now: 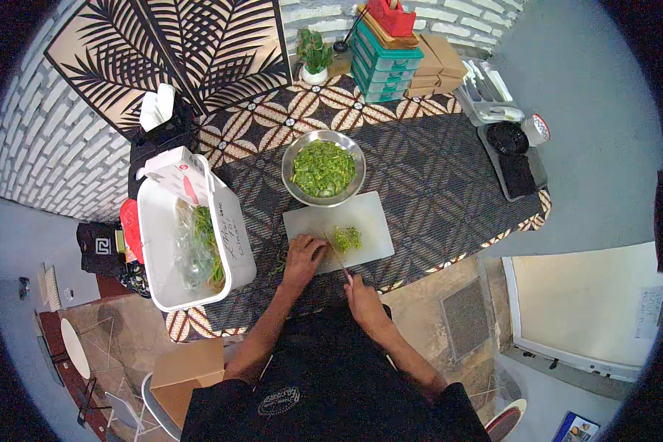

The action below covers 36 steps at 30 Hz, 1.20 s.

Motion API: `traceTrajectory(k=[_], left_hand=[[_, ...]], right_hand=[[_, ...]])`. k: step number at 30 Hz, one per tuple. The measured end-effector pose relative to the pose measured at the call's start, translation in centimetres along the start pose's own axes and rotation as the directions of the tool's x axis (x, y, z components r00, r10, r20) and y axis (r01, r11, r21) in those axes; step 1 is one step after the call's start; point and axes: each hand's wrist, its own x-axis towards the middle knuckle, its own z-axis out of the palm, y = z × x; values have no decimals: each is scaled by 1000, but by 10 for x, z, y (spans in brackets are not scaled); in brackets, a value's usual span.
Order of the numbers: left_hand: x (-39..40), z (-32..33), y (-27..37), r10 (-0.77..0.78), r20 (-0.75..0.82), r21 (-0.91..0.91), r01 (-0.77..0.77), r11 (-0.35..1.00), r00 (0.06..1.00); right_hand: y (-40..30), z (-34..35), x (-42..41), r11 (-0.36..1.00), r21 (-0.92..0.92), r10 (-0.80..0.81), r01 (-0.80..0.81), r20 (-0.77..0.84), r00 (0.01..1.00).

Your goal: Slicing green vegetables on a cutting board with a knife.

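Observation:
My right hand (366,303) grips the handle of a kitchen knife (340,259), its blade slanting up and left over a white cutting board (373,218). My left hand (304,259) rests at the board's left edge, near the blade; whether its curled fingers hold anything cannot be made out. Beside the blade, to the right, lies a small heap of chopped greens (347,238). Beyond the board, touching or very near it, stands a steel bowl (360,187) filled with chopped green vegetables (323,168).
On the left stands a white plastic tub (243,243) holding greens and clear plastic bags. A teal drawer unit (388,69), a potted plant (314,55) and cardboard boxes (436,63) line the back. At right are a cutlery tray (489,94) and a dark tray (500,171).

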Motion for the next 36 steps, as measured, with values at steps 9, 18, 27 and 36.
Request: traceTrajectory(k=[9,18,27,36], left_hand=[[-1,3,-3,-28,48,-48,30,998,998],[-1,1,-1,-36,19,-75,37,996,999],[0,3,-3,9,19,-27,-9,1000,1000],[-4,6,-8,-11,9,-83,11,997,1000]], right_hand=[[-11,10,25,997,-21,-79,78,-58,995],[-2,-3,2,1000,16,22,-22,12,1000],[-6,11,20,1000,0,-24,24,-19,1000],[-1,1,6,998,17,-52,52,-26,998]])
